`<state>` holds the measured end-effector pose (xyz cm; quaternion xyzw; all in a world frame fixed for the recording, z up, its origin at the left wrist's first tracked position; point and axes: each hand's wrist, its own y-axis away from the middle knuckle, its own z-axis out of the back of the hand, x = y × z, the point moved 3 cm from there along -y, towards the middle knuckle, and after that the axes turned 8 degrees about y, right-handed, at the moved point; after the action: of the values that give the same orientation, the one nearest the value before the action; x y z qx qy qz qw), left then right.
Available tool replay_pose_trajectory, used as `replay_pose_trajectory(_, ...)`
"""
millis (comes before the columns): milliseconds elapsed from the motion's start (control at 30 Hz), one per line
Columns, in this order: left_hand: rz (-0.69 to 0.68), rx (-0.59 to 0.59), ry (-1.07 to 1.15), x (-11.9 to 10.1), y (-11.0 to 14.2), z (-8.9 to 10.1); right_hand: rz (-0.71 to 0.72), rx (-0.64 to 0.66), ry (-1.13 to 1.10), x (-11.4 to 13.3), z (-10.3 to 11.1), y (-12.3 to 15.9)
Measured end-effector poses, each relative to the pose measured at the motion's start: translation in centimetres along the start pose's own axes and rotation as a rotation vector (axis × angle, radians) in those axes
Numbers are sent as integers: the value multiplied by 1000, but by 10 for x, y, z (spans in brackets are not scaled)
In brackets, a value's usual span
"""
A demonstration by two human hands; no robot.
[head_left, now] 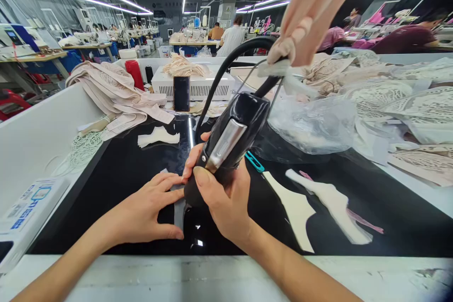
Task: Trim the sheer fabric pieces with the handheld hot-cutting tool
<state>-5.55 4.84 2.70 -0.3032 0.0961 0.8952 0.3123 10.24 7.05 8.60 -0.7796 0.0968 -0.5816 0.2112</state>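
Observation:
My right hand (226,203) is wrapped round a black hand-held power tool (244,113) with a metal lever on its side and a thick black cable. A knotted strip of beige fabric (318,9) suspends the tool from above. The tool's lower end is down at a narrow grey translucent strip (179,217) on the black work surface (116,188); the exact contact is hidden. Fingers spread, my left hand (148,212) lies flat beside the tool, its fingertips touching the strip. To the right are cream cut pieces (292,207) and a teal-handled tool (255,162).
Another cream piece (158,137) lies at the back left. Behind it are folded beige fabric (116,89), a red thread cone (134,74), a phone (181,94) and a white vented box (212,86). Plastic bagging (314,122) and lace pieces (417,104) are heaped at right.

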Motion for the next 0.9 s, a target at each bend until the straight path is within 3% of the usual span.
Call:
replay_pose_trajectory(333,-4,15,39,-5,-4,3,-52,64,-154,7,-1,11)
replay_pose_trajectory(667,-19,-7,41,-9,-4,5,-83,38,-64,10,1,17)
replay_pose_trajectory(900,-57,-88,93,-1,-1,3,1,63,-70,10,13,15)
